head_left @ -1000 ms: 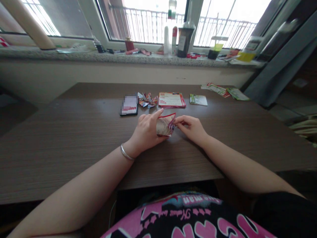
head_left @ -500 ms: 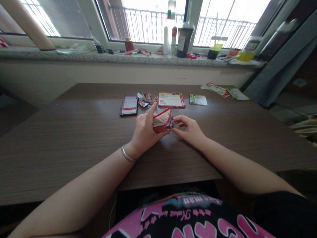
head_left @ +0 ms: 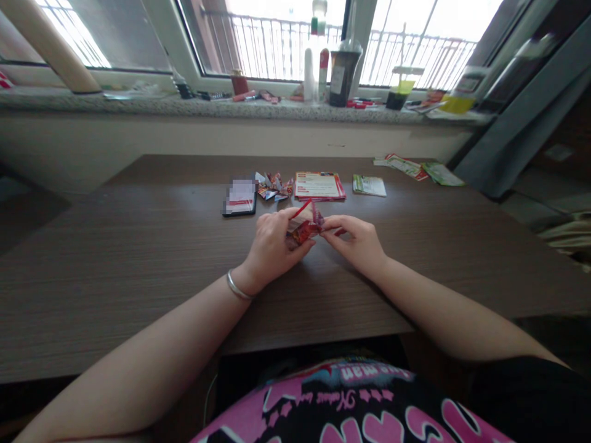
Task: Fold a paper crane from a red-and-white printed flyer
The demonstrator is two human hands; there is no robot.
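Above the middle of the table, a folded piece of red and white printed paper (head_left: 305, 231) is held between both hands. My left hand (head_left: 273, 242) wraps round its left side, with the thumb below and the fingers behind. At its right corner my right hand (head_left: 354, 239) pinches the paper between thumb and fingertips. Just beyond lie several folded colourful paper pieces (head_left: 274, 186) in a small heap. A stack of red-edged printed sheets (head_left: 319, 186) rests to the right of that heap.
A phone (head_left: 240, 197) lies left of the heap. Small green-edged cards (head_left: 369, 186) and more printed packets (head_left: 418, 170) are at the right back. The windowsill (head_left: 277, 109) holds a dark lidded cup (head_left: 344, 77), bottles and small items.
My left index finger, raised before, has come down over the paper. The paper has turned and folded slightly, and my right fingertips have closed on its right corner.
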